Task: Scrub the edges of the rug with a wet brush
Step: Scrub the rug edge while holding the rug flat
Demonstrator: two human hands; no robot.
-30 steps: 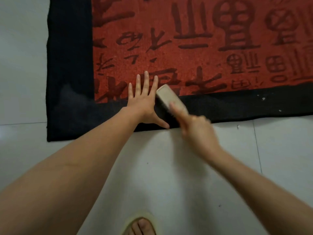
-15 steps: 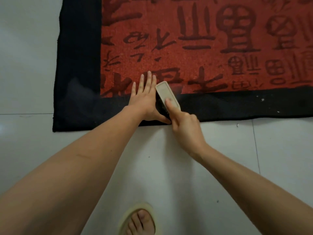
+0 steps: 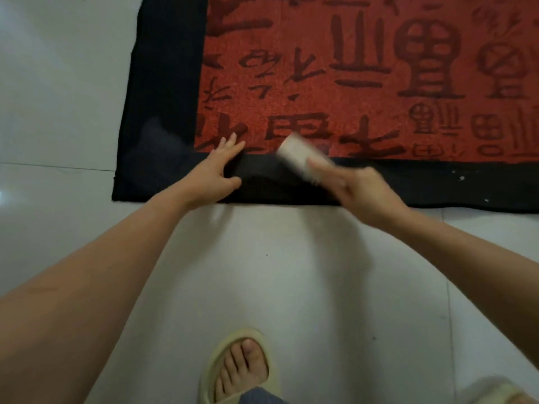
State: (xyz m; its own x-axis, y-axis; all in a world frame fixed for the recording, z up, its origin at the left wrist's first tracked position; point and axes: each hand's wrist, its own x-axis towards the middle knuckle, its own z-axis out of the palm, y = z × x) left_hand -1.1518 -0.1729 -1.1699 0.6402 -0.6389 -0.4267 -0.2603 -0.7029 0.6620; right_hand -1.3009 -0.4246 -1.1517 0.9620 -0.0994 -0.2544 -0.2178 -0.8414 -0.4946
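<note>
A red rug (image 3: 335, 68) with dark printed characters and a wide black border lies flat on a pale tiled floor (image 3: 291, 287), its near left corner in view. A cream, oblong brush (image 3: 303, 158) sits over the line where the near black border meets the red field, blurred by motion, its long side angled from upper left to lower right. The right hand (image 3: 364, 189) holds the brush from its near end; its grip is closed on the brush, with one finger laid along the brush's back. The left hand (image 3: 217, 170) rests on the black border to the left of the brush, apart from it, fingers straight and reaching onto the red field, thumb spread along the border. Both forearms stretch in from the bottom corners. White specks dot the border at right. A foot in a pale yellow slipper (image 3: 215, 368) stands on the tiles below.
</note>
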